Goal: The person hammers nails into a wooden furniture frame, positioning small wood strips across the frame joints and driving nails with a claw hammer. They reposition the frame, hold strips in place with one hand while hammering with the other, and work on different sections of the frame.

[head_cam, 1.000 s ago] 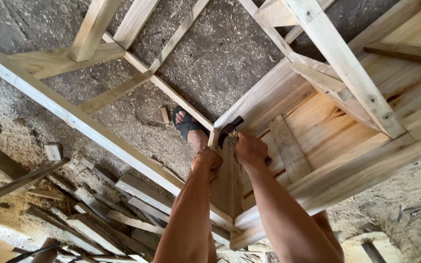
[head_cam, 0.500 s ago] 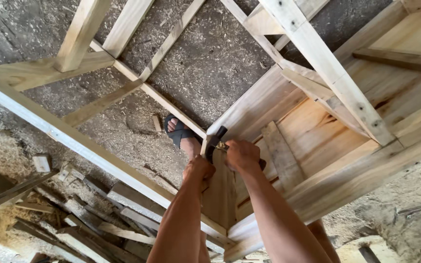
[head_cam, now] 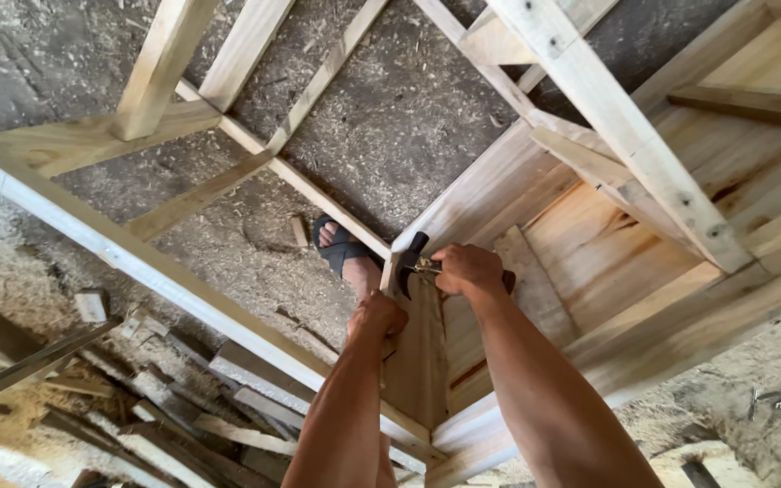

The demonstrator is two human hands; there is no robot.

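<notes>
The fingers of the right hand (head_cam: 467,269) are wrapped tight round the handle of a claw hammer (head_cam: 411,263), whose dark head sits right at the top edge of an upright wooden board (head_cam: 418,361) at the corner of a big plank-sided box (head_cam: 607,262). The left hand (head_cam: 376,316) is curled closed against the left edge of that same board, just below the hammer head, steadying it; whether a nail is pinched there I cannot tell. From where I stand, the work in hand looks like hammering at that corner joint, and doing it well seems to call for short, square blows with the head kept flat to the edge, so the thin board does not split or slide off the plank beside it. The left fingers sit very near the striking spot, so I would want them lower down the board. A sandalled foot (head_cam: 343,253) stands on the sawdust-strewn floor (head_cam: 390,136) just beyond the corner, inside an open timber frame (head_cam: 137,253) that runs across the box. Offcuts of wood (head_cam: 183,398) lie heaped at the lower left, well apart from the hands.
</notes>
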